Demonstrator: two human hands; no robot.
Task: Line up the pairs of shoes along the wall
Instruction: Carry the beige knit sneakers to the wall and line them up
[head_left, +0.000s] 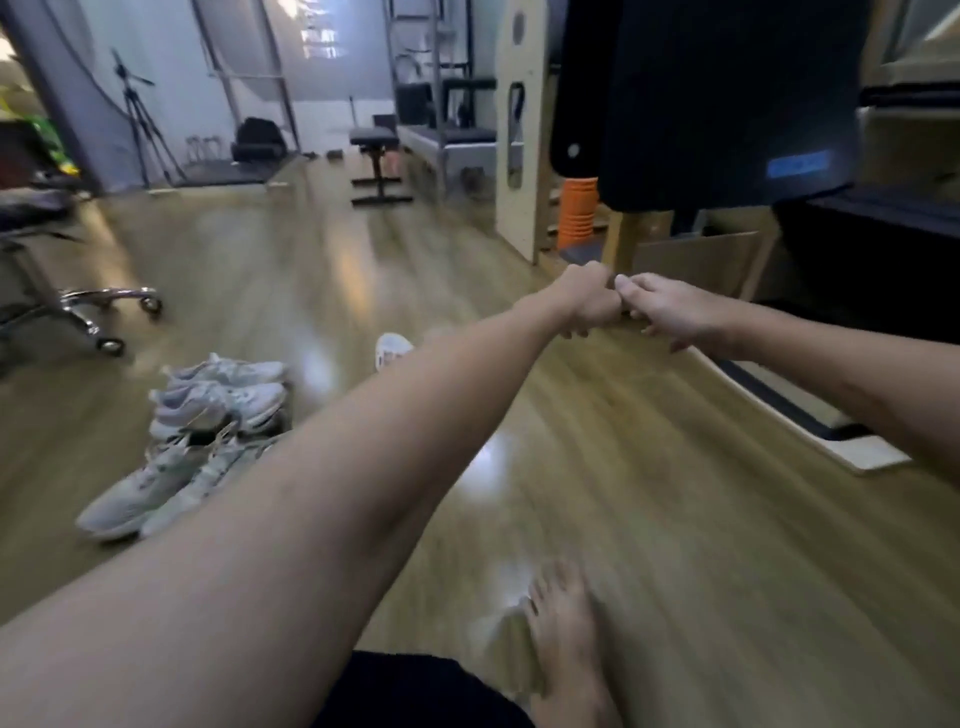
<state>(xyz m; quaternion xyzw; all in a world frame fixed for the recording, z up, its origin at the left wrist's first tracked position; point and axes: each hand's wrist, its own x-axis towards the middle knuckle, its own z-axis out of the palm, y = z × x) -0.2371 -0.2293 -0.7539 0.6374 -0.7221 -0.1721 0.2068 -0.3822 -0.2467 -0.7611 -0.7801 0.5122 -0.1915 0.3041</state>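
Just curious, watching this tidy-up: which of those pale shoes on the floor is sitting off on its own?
The white shoe peeking out just beyond the left forearm. It lies alone, apart from the sneakers bunched together nearer the office chair.

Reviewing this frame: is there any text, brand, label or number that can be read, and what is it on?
None can be read.
Blue label on the dark pad at upper right: a blurred patch, any lettering illegible.
Pale sneakers on the floor: no brand mark legible through the motion blur.
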